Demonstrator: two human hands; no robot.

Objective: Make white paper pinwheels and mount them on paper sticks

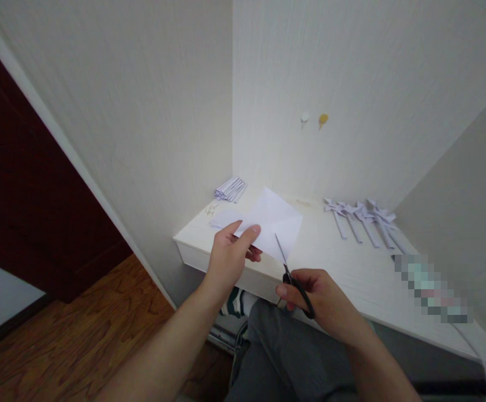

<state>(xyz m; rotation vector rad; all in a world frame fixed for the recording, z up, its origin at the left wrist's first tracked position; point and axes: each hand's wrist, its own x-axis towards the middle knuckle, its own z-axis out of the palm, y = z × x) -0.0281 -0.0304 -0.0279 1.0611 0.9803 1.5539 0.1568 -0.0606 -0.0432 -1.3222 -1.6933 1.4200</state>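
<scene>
My left hand [235, 248] pinches a white square sheet of paper [279, 215] near its lower left side, thumb on top. Faint crease lines run across the sheet. In my right hand [316, 296] is a pair of scissors [296, 286] with black handles, the blades pointing up at the paper's lower corner. Whether the blades are cutting into the sheet I cannot tell. Behind my left fingers more white paper [225, 217] lies on the white desk [324, 262].
A bundle of rolled paper sticks [231, 188] and some tiny pale pieces [211, 210] lie at the desk's left. Several paper pinwheels [362, 215] on sticks rest at the right, by a pixelated object [431, 287] with a white cable [473, 346]. Two hooks [323, 119] are on the wall.
</scene>
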